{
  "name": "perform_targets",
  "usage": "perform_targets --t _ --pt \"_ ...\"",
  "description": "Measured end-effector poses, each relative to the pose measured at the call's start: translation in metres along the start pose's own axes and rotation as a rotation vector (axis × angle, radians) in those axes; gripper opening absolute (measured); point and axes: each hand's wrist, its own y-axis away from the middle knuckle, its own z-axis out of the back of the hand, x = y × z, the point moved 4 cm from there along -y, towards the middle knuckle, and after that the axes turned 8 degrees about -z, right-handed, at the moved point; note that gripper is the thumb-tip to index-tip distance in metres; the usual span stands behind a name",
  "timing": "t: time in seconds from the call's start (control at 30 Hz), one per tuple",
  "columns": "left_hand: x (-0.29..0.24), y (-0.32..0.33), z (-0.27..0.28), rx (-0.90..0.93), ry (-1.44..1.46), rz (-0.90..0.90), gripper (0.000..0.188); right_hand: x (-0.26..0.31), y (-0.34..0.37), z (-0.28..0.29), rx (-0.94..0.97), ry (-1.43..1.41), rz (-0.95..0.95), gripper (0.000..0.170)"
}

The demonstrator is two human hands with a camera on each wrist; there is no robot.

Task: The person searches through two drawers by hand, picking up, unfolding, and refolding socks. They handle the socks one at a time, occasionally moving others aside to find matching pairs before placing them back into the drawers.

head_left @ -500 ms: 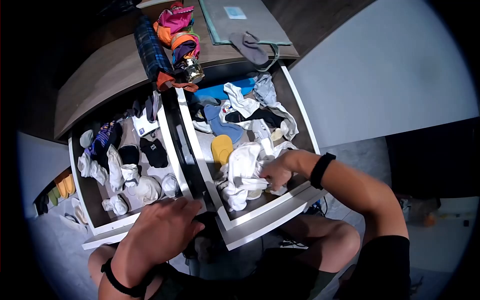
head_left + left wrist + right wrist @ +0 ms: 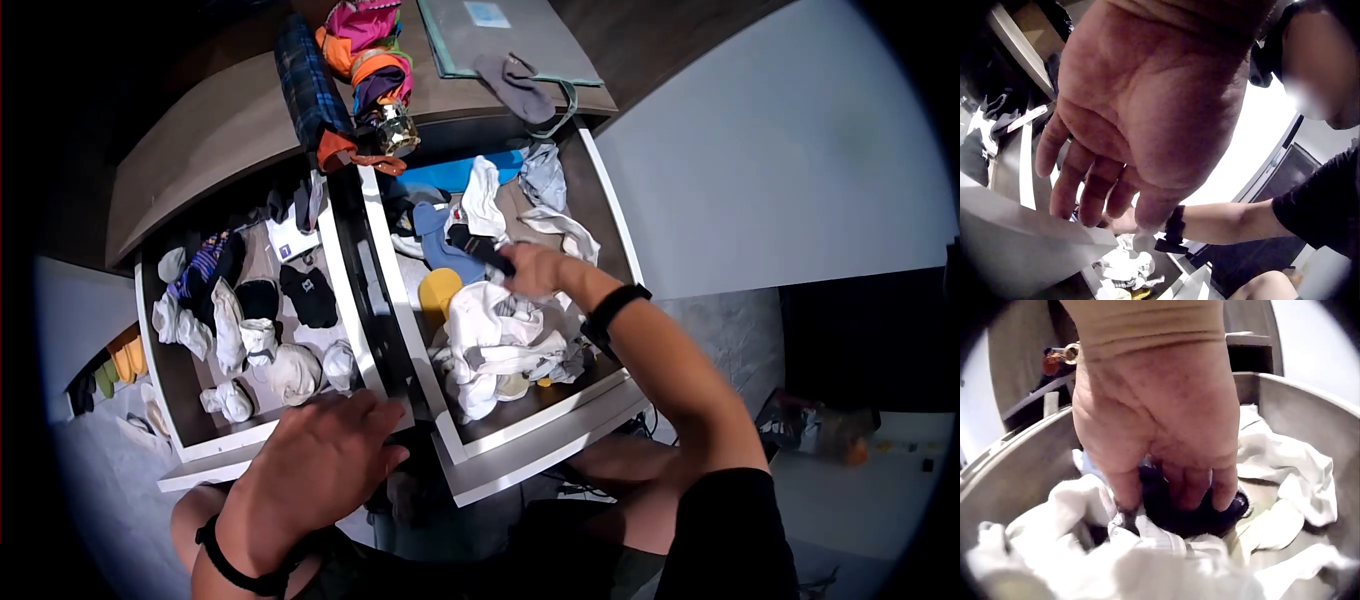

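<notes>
Inside the right drawer, my right hand grips a black sock. The right wrist view shows the fingers curled down on the dark fabric, among white socks. A heap of white socks lies just in front of that hand. Beside the heap are a yellow sock and a blue sock. My left hand hovers near the front of the left drawer with nothing in it; its palm and loosely extended fingers show in the left wrist view.
The left drawer holds several rolled or folded socks and a white packet. On the cabinet top lie a plaid umbrella, a colourful bundle, a grey sock and a flat grey-green folder.
My right hand has moved from the white heap at the drawer's front to the black sock farther back and grips it. White socks around it have shifted. My left hand has stayed almost still.
</notes>
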Motion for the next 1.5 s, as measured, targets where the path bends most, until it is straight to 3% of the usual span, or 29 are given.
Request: perform_targets --t 0.1,0.2,0.23,0.27,0.3,0.33,0.37,0.4,0.47,0.5,0.53,0.6,0.67,0.73,0.87,1.07,1.23,1.3,1.4,1.43,1.5 --pt "0.000 -0.001 0.001 0.025 0.012 0.005 0.031 0.008 0.041 -0.013 0.083 -0.011 0.192 0.062" --pt "0.003 0.001 -0.003 0.049 -0.030 -0.016 0.030 -0.009 0.078 -0.002 0.045 0.017 0.203 0.065" --pt "0.006 0.004 -0.009 0.031 -0.148 -0.096 0.029 -0.013 0.092 0.006 0.059 0.024 0.095 0.066" --pt "0.011 0.005 -0.011 0.057 -0.106 -0.046 0.033 -0.016 0.105 0.018 0.076 0.032 -0.007 0.066" --pt "0.009 0.003 -0.006 0.115 -0.064 0.079 0.028 -0.022 0.117 0.027 0.050 -0.029 -0.063 0.064" --pt "0.005 0.001 -0.003 0.181 -0.016 0.211 0.024 -0.042 0.117 0.024 -0.109 -0.045 0.025 0.066" --pt "0.003 0.002 -0.005 0.185 -0.056 0.217 0.027 -0.040 0.143 0.031 -0.334 -0.071 -0.055 0.059" --pt "0.004 0.005 -0.011 0.203 -0.089 0.222 0.030 -0.038 0.158 0.033 -0.277 -0.233 -0.126 0.053" --pt "0.021 0.009 -0.025 0.041 -0.191 -0.063 0.035 -0.052 0.174 0.034 -0.448 -0.317 0.042 0.046" --pt "0.023 0.007 -0.027 0.128 -0.210 -0.011 0.036 -0.060 0.183 0.034 -0.529 -0.347 0.129 0.043" --pt "0.022 0.004 -0.028 0.208 -0.230 0.036 0.037 -0.065 0.188 0.038 -0.473 -0.340 0.159 0.044" --pt "0.024 0.002 -0.036 0.142 -0.253 0.026 0.035 -0.061 0.211 0.038 -0.423 -0.416 0.074 0.039" --pt "0.025 0.002 -0.037 0.165 -0.179 0.117 0.037 -0.062 0.231 0.043 -0.486 -0.387 0.079 0.036" --pt "0.027 0.003 -0.040 0.175 -0.220 0.018 0.036 -0.063 0.247 0.048 -0.523 -0.292 0.086 0.035" --pt "0.039 0.003 -0.042 0.182 -0.118 0.018 0.036 -0.039 0.271 0.020 -0.381 -0.319 0.176 0.032" --pt "0.040 0.004 -0.044 0.130 -0.046 0.039 0.037 0.025 0.281 -0.017 0.038 -0.478 0.344 0.028" --pt "0.048 0.002 -0.042 0.138 -0.059 0.127 0.036 0.056 0.281 -0.032 0.299 -0.628 0.357 0.024" --pt "0.050 0.002 -0.040 0.112 -0.092 0.142 0.035 0.056 0.274 -0.043 0.342 -0.715 0.322 0.023" --pt "0.058 0.001 -0.040 0.078 -0.096 0.105 0.035 0.054 0.261 -0.069 0.211 -0.960 0.375 0.028" --pt "0.056 0.001 -0.037 0.089 -0.080 0.152 0.035 0.054 0.252 -0.071 0.303 -1.011 0.415 0.030" --pt "0.054 -0.001 -0.034 0.095 -0.110 0.146 0.036 0.053 0.254 -0.065 0.210 -1.079 0.378 0.013"
